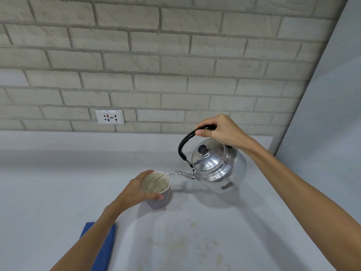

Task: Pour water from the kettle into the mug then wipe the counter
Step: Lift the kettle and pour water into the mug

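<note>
While the right hand (222,132) grips the tilted kettle (218,167), the left hand (136,190) wraps the mug (158,194) below its spout.

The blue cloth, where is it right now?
In the head view the blue cloth lies flat on the counter at the lower left, partly under the left forearm, nearer the person than the mug.

Kettle (218,169): polished metal, mirror-glossy, smooth; spout same finish. Kettle handle (185,140): black, glossy, plastic-looking. Lid knob (203,149): dark, semi-gloss. Mug (156,189): ceramic-looking, cream interior, matt grey outside. Counter (58,182): smooth, matt grey, faintly stained. Wall (156,55): rough, matt brick texture. Cloth (103,243): blue, matt fabric. Socket plate (109,117): white plastic.
</note>
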`<action>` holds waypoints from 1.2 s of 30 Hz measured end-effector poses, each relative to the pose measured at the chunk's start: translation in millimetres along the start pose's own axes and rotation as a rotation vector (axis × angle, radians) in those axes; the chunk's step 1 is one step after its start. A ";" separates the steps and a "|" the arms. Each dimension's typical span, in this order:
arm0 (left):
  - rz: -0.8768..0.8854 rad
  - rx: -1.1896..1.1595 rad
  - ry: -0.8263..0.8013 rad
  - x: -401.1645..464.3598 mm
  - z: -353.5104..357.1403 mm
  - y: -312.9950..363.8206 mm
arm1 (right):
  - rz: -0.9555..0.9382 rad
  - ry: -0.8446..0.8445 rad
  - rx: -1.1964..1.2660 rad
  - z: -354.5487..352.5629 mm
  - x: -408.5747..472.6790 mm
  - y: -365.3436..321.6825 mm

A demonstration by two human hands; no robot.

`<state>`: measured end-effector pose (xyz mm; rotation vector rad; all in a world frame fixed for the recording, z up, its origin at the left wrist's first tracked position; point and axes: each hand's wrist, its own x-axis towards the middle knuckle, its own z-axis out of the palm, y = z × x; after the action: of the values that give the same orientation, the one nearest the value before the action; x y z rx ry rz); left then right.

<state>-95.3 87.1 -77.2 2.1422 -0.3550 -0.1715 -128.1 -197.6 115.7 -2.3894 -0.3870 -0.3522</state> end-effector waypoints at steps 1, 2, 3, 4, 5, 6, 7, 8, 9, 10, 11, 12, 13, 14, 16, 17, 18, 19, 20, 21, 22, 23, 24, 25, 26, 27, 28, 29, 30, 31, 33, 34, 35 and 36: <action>-0.001 -0.002 -0.002 -0.4 -0.1 0.3 | -0.003 -0.002 0.000 -0.3 0.3 -0.4; -0.002 -0.002 -0.004 -0.8 -0.3 0.5 | -0.005 -0.004 0.000 -0.6 0.6 -1.0; -0.003 -0.002 -0.004 -1.1 -0.3 0.7 | -0.007 -0.005 0.000 -0.8 1.0 -1.6; -0.003 -0.001 -0.005 -1.4 -0.3 0.7 | -0.012 -0.004 -0.001 -1.0 1.5 -2.2; -0.004 0.000 -0.004 -1.4 -0.3 0.9 | -0.017 -0.005 -0.004 -1.2 2.2 -2.7; -0.005 -0.001 -0.004 -1.7 -0.4 0.8 | -0.021 -0.007 -0.008 -1.3 3.1 -3.4; -0.005 0.000 -0.004 -1.7 -0.6 0.8 | -0.024 -0.010 -0.012 -1.4 4.0 -3.9; -0.002 0.003 -0.005 -1.5 -0.5 1.0 | -0.026 -0.010 -0.014 -1.6 4.6 -4.2; 0.000 0.006 -0.005 -1.1 -0.5 1.0 | -0.031 -0.011 -0.016 -1.8 5.3 -4.7; 0.000 0.005 -0.005 -0.8 -0.6 0.7 | -0.037 -0.012 -0.019 -1.7 5.8 -5.3; -0.001 0.003 -0.006 -0.6 -0.5 0.5 | -0.042 -0.012 -0.024 -1.6 6.1 -5.9; -0.001 0.003 -0.007 -0.5 -0.4 0.3 | -0.046 -0.011 -0.027 -1.6 6.3 -6.4; -0.001 0.004 -0.007 -0.3 -0.3 -0.2 | -0.048 -0.010 -0.029 -1.7 6.5 -6.8; -0.001 0.005 -0.007 0.0 -0.1 -0.7 | -0.049 -0.011 -0.029 -2.0 6.7 -7.1; -0.005 -0.002 -0.006 0.5 0.1 -1.5 | -0.051 -0.018 -0.028 -2.2 7.1 -7.9; -0.005 -0.004 -0.006 0.8 0.1 -1.7 | -0.050 -0.022 -0.029 -2.0 7.5 -8.4; -0.005 -0.004 -0.006 1.0 0.2 -1.8 | -0.050 -0.027 -0.032 -1.7 7.7 -9.0; -0.007 -0.002 -0.007 1.3 0.2 -1.9 | -0.051 -0.031 -0.035 -1.2 8.0 -9.6; -0.008 -0.001 -0.007 1.4 0.2 -2.2 | -0.054 -0.033 -0.037 -0.6 8.3 -10.1; -0.007 -0.001 -0.007 1.5 0.2 -2.4 | -0.058 -0.033 -0.038 -0.1 8.6 -10.5; -0.006 -0.001 -0.006 1.5 0.2 -2.7 | -0.060 -0.033 -0.037 0.2 8.8 -10.7; -0.004 0.000 -0.006 1.5 0.3 -2.8 | -0.060 -0.033 -0.036 0.4 8.9 -10.7; -0.003 0.002 -0.007 1.6 0.5 -2.8 | -0.060 -0.035 -0.037 0.1 9.0 -10.8; -0.003 0.002 -0.009 1.6 0.6 -2.9 | -0.060 -0.037 -0.039 -0.2 9.2 -10.8; -0.003 0.001 -0.011 1.7 0.6 -3.1 | -0.060 -0.037 -0.041 -0.6 9.5 -10.9; -0.003 -0.002 -0.011 1.7 0.6 -3.2 | -0.060 -0.037 -0.041 -1.1 9.7 -11.0; -0.004 -0.004 -0.012 1.8 0.5 -3.4 | -0.062 -0.036 -0.041 -1.5 9.8 -11.2; -0.005 -0.004 -0.011 1.9 0.4 -3.4 | -0.066 -0.035 -0.043 -1.9 9.9 -11.6; -0.006 -0.002 -0.010 1.9 0.5 -3.3 | -0.071 -0.036 -0.045 -2.2 10.0 -12.0; -0.007 0.001 -0.009 1.8 0.5 -3.3 | -0.077 -0.036 -0.046 -2.4 10.4 -12.4; -0.006 0.005 -0.008 1.5 0.5 -3.6 | -0.090 -0.034 -0.051 -3.3 11.6 -13.3; -0.007 0.006 -0.009 1.4 0.5 -3.6 | -0.096 -0.034 -0.057 -3.9 12.3 -13.7; -0.008 0.006 -0.008 1.2 0.4 -3.7 | -0.101 -0.035 -0.063 -4.5 12.9 -13.7; -0.008 0.007 -0.006 1.1 0.4 -3.6 | -0.105 -0.037 -0.067 -5.1 13.6 -13.7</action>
<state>-93.7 88.3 -80.5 2.1504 -0.3508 -0.1815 -121.4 -188.6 132.2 -2.4494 -0.5273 -0.3739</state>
